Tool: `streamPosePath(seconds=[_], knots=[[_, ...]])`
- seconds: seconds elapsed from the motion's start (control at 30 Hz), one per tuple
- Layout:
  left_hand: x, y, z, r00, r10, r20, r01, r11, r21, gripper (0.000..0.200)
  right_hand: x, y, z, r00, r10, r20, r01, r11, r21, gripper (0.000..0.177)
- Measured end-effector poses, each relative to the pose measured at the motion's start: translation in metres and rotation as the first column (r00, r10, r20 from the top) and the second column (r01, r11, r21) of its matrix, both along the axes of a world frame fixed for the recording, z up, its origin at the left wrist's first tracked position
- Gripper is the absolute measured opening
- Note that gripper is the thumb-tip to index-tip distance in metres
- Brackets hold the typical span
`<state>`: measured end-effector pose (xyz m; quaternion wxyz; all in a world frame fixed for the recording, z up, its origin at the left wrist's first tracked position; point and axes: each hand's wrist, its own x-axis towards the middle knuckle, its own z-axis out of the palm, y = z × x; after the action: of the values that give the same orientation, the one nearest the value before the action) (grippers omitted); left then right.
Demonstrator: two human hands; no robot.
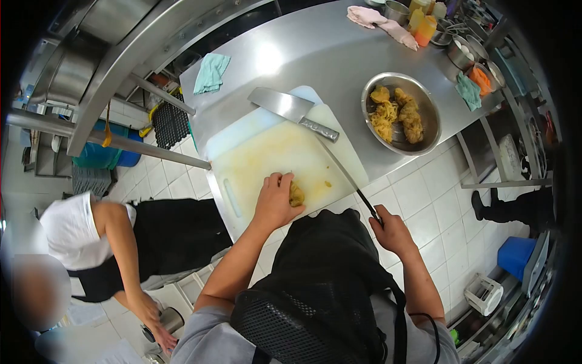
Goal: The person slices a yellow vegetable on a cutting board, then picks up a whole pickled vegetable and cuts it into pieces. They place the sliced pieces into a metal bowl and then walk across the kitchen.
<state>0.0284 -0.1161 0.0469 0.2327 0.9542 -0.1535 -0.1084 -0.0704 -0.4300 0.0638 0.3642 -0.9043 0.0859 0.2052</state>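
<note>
My left hand is curled over a yellow-brown lump of what looks like pickled vegetable, pressing it to the white cutting board. Wrapped around the black handle of a long, thin knife is my right hand, just off the board's near right edge. The blade points away over the board, apart from the lump. A few small scraps lie between the knife and the lump. Across the far side of the board rests a broad cleaver.
Right of the board, a steel bowl holds shredded and whole yellow-brown pieces. Cloths, sauce bottles and pots line the steel table. A person in a black apron stands close at left; another person's legs show at right.
</note>
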Motion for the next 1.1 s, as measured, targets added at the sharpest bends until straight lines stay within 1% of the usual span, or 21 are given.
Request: streamPosePath(seconds=[0.03, 0.1, 0.13, 0.17, 0.2, 0.23, 0.3, 0.37, 0.43, 0.47, 0.53, 0.57, 0.63, 0.67, 0.73, 0.77, 0.83, 0.87, 0.93, 1.07, 1.1], knots=[[0.002, 0.005, -0.004, 1.0, -0.006, 0.004, 0.006, 1.0, 0.003, 0.081, -0.002, 0.0, 0.0, 1.0, -0.006, -0.008, 0.006, 1.0, 0.005, 0.032], [0.006, 0.021, -0.007, 0.999, -0.035, 0.007, 0.036, 0.985, -0.17, 0.075, -0.005, 0.0, -0.002, 1.0, -0.016, -0.012, 0.016, 1.0, 0.017, 0.032], [0.006, 0.027, -0.006, 0.999, -0.04, 0.011, 0.042, 0.986, -0.162, 0.075, -0.007, -0.001, -0.003, 1.0, -0.019, -0.01, 0.019, 1.0, 0.022, 0.032], [0.003, 0.034, -0.004, 0.992, 0.03, -0.126, -0.084, 0.891, -0.446, 0.078, -0.008, -0.002, -0.005, 1.0, -0.021, -0.007, 0.021, 0.999, 0.027, 0.032], [0.001, 0.036, 0.002, 0.96, 0.057, -0.275, -0.233, 0.708, -0.667, 0.082, -0.01, -0.003, -0.006, 1.0, -0.024, -0.003, 0.024, 0.999, 0.036, 0.032], [0.0, 0.038, 0.008, 0.961, 0.058, -0.27, -0.229, 0.714, -0.662, 0.082, -0.011, -0.004, -0.008, 1.0, -0.025, 0.001, 0.025, 0.999, 0.041, 0.032], [-0.005, 0.039, 0.026, 0.974, 0.065, -0.215, -0.219, 0.484, -0.847, 0.092, -0.011, -0.005, -0.009, 1.0, -0.016, 0.01, 0.016, 0.999, 0.051, 0.032], [-0.009, 0.036, 0.047, 0.976, 0.086, -0.199, -0.216, 0.458, -0.862, 0.094, -0.009, -0.007, -0.009, 1.0, -0.005, -0.021, 0.005, 1.0, 0.017, 0.031], [-0.01, 0.033, 0.059, 0.998, 0.055, 0.026, 0.002, 0.387, -0.922, 0.092, -0.009, -0.009, -0.01, 1.0, 0.013, 0.011, -0.013, 1.0, 0.015, 0.03], [-0.011, 0.031, 0.065, 0.997, 0.068, 0.03, 0.001, 0.387, -0.922, 0.092, -0.008, -0.01, -0.01, 1.0, 0.013, 0.001, -0.013, 1.0, 0.011, 0.03], [-0.014, 0.029, 0.076, 0.98, 0.028, 0.197, 0.166, 0.433, -0.886, 0.088, -0.006, -0.011, -0.01, 1.0, 0.026, -0.004, -0.026, 1.0, 0.006, 0.03], [-0.015, 0.028, 0.081, 0.979, 0.04, 0.202, 0.164, 0.436, -0.885, 0.088, -0.006, -0.011, -0.009, 1.0, 0.027, 0.006, -0.027, 1.0, 0.006, 0.029], [-0.017, 0.026, 0.089, 0.951, 0.001, 0.308, 0.28, 0.415, -0.866, 0.085, -0.007, -0.012, -0.01, 0.999, 0.035, 0.019, -0.035, 0.999, 0.008, 0.028], [-0.019, 0.024, 0.092, 0.95, 0.008, 0.312, 0.28, 0.419, -0.864, 0.085, -0.007, -0.013, -0.012, 0.999, 0.036, 0.028, -0.037, 0.999, 0.02, 0.026], [-0.025, 0.022, 0.096, 0.989, -0.047, 0.143, 0.15, 0.225, -0.963, 0.084, -0.007, -0.012, -0.012, 0.998, 0.039, 0.042, -0.04, 0.999, 0.033, 0.025], [-0.027, 0.021, 0.096, 0.988, -0.045, 0.146, 0.153, 0.226, -0.962, 0.084, -0.008, -0.013, -0.011, 0.999, 0.036, 0.024, -0.037, 0.999, 0.026, 0.025], [-0.029, 0.02, 0.097, 0.986, -0.161, -0.046, -0.054, -0.045, -0.998, 0.084, -0.009, -0.013, -0.012, 0.999, 0.032, 0.011, -0.032, 0.999, 0.021, 0.024], [-0.03, 0.02, 0.097, 0.986, -0.162, -0.044, -0.051, -0.043, -0.998, 0.084, -0.011, -0.015, -0.014, 0.999, 0.033, 0.01, -0.033, 0.999, 0.024, 0.024], [-0.031, 0.019, 0.096, 0.965, -0.21, -0.155, -0.196, -0.196, -0.961, 0.084, -0.013, -0.016, -0.017, 0.999, 0.032, 0.008, -0.032, 0.999, 0.03, 0.025], [-0.03, 0.015, 0.103, 0.966, -0.209, -0.149, -0.184, -0.162, -0.969, 0.085, -0.017, -0.02, -0.024, 0.999, 0.037, 0.02, -0.038, 0.998, 0.044, 0.026], [-0.027, 0.014, 0.105, 0.996, -0.07, -0.056, -0.045, 0.144, -0.988, 0.085, -0.019, -0.021, -0.025, 0.999, 0.042, 0.032, -0.044, 0.998, 0.054, 0.026]])
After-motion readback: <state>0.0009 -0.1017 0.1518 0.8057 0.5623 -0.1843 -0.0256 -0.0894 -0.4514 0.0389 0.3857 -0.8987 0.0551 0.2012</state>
